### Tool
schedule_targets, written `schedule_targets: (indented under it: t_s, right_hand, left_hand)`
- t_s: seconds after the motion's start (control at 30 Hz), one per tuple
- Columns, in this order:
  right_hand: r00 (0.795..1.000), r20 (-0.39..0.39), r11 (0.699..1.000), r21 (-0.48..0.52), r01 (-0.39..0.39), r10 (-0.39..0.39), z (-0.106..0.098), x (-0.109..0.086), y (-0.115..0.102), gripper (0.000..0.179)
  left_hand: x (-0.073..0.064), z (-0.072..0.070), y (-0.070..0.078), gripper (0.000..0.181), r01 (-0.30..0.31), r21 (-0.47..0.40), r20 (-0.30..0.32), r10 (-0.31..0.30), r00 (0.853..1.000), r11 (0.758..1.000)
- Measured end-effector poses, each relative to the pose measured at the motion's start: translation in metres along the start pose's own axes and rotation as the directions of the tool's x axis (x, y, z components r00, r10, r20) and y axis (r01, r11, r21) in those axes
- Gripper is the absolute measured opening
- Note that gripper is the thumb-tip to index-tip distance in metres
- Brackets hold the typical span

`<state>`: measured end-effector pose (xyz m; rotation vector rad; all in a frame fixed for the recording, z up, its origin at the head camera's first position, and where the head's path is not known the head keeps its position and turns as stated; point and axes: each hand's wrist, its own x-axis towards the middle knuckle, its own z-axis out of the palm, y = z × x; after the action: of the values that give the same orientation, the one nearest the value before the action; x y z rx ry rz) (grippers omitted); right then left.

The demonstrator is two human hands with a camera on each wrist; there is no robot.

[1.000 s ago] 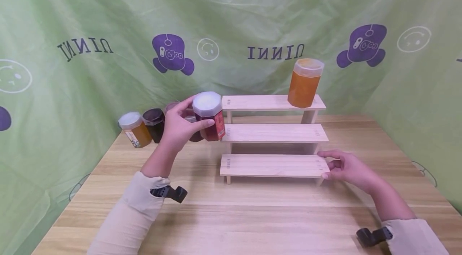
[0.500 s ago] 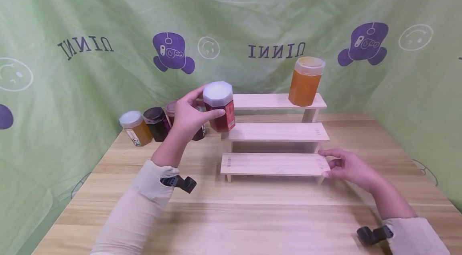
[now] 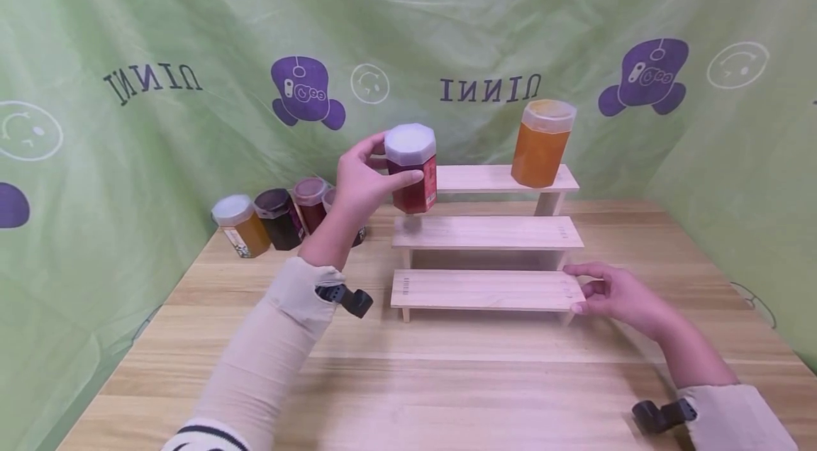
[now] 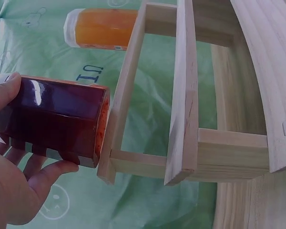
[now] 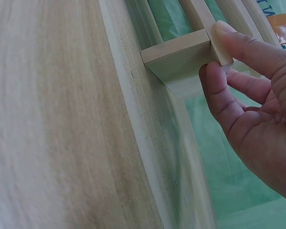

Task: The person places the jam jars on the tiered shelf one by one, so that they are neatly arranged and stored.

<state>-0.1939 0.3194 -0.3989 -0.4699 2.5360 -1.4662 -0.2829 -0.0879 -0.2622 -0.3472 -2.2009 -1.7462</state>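
My left hand [image 3: 365,178] grips a dark red jar [image 3: 413,174] with a white lid and a red label, upright in the head view. The jar overlaps the left end of the top step of a three-step wooden shelf [image 3: 488,232]. In the left wrist view the jar's base [image 4: 104,126] is right at that top board's edge. An orange jar [image 3: 542,146] with a whitish lid stands on the right end of the top step. My right hand [image 3: 615,298] pinches the right end of the lowest board [image 5: 218,50] between thumb and fingers.
On the table's left stand several more jars: an amber one [image 3: 245,231] with a white lid, a black-lidded dark one [image 3: 281,220], a red one [image 3: 311,203] and one partly behind my left arm. Green printed cloth [image 3: 408,25] hangs behind and at both sides of the wooden table [image 3: 447,380].
My left hand has carried the dark red jar up and to the right, from left of the shelf to over the top step's left end. My right hand has kept its place.
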Motion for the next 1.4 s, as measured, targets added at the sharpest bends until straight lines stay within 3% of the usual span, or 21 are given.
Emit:
schedule_targets:
  t_s: [0.4,0.93,1.23,1.4]
  right_hand:
    - [1.0,-0.01,1.0,-0.022,0.002,-0.003,0.0,0.0,0.0,0.069]
    - [1.0,0.011,1.0,0.008,-0.011,0.011,-0.002,0.0,-0.002,0.071]
    - [1.0,0.008,1.0,0.011,-0.002,0.001,-0.001,0.001,-0.001,0.071]
    - [1.0,-0.003,1.0,0.008,0.012,-0.012,0.001,0.0,-0.001,0.07]
  left_hand:
    - [0.015,0.018,-0.001,0.077,0.0,-0.04,0.004,0.0,1.0,0.999]
    - [0.025,0.032,-0.005,0.078,0.002,-0.119,-0.048,-0.008,0.999,0.993]
    - [0.029,0.037,-0.013,0.073,-0.039,-0.119,-0.072,0.03,0.997,0.992]
    - [0.033,0.04,-0.017,0.071,-0.07,-0.16,-0.075,0.059,0.995,0.985]
